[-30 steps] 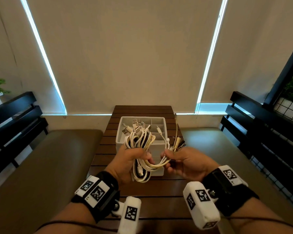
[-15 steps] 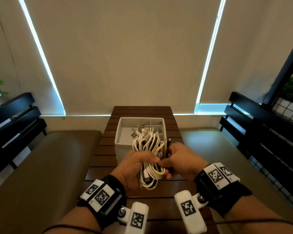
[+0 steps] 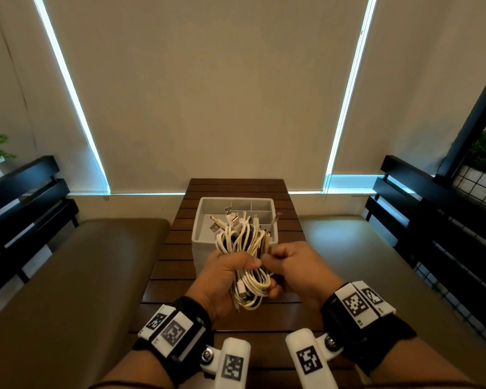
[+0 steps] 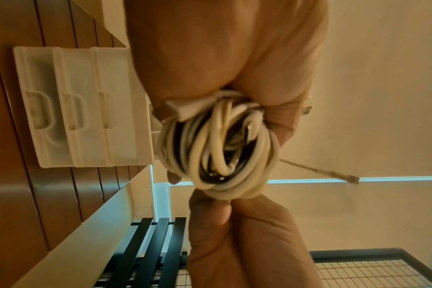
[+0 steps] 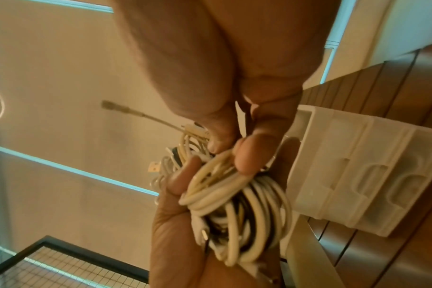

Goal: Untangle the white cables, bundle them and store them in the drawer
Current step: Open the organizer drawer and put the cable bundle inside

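- Nearest to us, our left hand (image 3: 227,279) is wrapped around the middle of the cable bundle (image 3: 246,265), fingers and thumb curled tight on it, and we hold it up in the air on the near side of the drawer unit (image 3: 205,249).
- Beside it, our right hand (image 3: 295,272) meets the bundle from the right; in the right wrist view its thumb and fingertips (image 5: 244,161) pinch strands at the bundle's edge.
- We see the bundle as many folded white and cream loops with a few dark strands among them; the lower loops hang below our left fist, and the upper loops rise above it.
- Several plug ends (image 3: 230,217) fan out from the top of the bundle, in front of the drawer unit's open top, and one thin cable end (image 3: 274,220) sticks out to the right of them.
- Just beyond the bundle stands the drawer unit, a white plastic box on the slatted wooden table (image 3: 169,265); its top tray is split into compartments, and the left wrist view shows three stacked drawer fronts (image 4: 74,109) with recessed handles, all closed.
- Beyond the drawer unit hang pale roller blinds (image 3: 208,94), with bright strips of light at their edges.
- Left and right of the drawer unit lie padded benches (image 3: 76,276) with dark slatted backs.
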Action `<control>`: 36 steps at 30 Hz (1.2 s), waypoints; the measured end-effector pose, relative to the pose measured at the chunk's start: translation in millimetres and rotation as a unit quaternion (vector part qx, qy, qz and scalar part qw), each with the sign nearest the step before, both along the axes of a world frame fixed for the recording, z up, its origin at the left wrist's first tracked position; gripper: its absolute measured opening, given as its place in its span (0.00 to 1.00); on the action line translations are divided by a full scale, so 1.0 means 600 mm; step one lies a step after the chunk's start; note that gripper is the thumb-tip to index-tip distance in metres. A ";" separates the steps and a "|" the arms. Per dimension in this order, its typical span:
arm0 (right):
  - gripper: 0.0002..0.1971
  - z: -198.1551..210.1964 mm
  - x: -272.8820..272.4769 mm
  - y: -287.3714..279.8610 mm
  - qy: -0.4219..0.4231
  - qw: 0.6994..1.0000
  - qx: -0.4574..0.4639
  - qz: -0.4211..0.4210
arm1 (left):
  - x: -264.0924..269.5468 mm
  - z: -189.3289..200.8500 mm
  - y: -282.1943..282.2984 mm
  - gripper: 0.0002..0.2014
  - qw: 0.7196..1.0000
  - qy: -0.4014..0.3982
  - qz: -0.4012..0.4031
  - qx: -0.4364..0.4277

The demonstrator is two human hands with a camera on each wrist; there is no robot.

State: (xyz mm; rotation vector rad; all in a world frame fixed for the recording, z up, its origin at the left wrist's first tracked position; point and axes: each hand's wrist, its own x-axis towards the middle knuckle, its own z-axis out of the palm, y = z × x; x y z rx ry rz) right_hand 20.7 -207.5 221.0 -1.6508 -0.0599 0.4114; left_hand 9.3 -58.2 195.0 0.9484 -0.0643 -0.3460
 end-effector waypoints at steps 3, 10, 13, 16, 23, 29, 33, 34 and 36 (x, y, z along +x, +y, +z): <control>0.09 -0.007 -0.002 0.003 0.042 0.997 0.046 -0.039 | 0.001 0.000 0.001 0.26 1.000 -0.007 0.014 -0.001; 0.13 -0.024 -0.004 0.004 0.036 0.995 -0.050 -0.077 | 0.002 -0.006 -0.001 0.24 0.994 -0.009 0.070 0.080; 0.06 -0.024 -0.007 0.006 0.025 0.998 -0.030 -0.047 | 0.006 -0.008 0.003 0.22 0.992 0.005 0.082 0.094; 0.08 -0.015 -0.007 0.002 0.056 0.998 0.009 -0.034 | 0.016 -0.013 0.012 0.16 0.988 0.024 0.119 0.101; 0.19 -0.003 -0.015 0.003 -0.031 0.999 0.000 -0.024 | 0.030 -0.017 0.020 0.32 0.976 0.005 0.188 0.107; 0.16 -0.015 -0.013 0.012 -0.098 0.990 -0.098 -0.025 | 0.026 -0.023 0.013 0.31 0.975 -0.034 0.165 0.144; 0.18 -0.013 -0.014 0.002 -0.094 0.990 -0.086 0.059 | 0.026 -0.027 0.025 0.30 0.966 -0.070 0.157 0.192; 0.21 -0.010 -0.012 -0.006 -0.060 0.995 -0.027 0.078 | 0.028 -0.028 0.030 0.28 0.964 -0.078 0.159 0.199; 0.26 -0.001 -0.007 -0.020 -0.023 0.994 0.079 0.071 | 0.030 -0.029 0.039 0.25 0.957 -0.085 0.179 0.211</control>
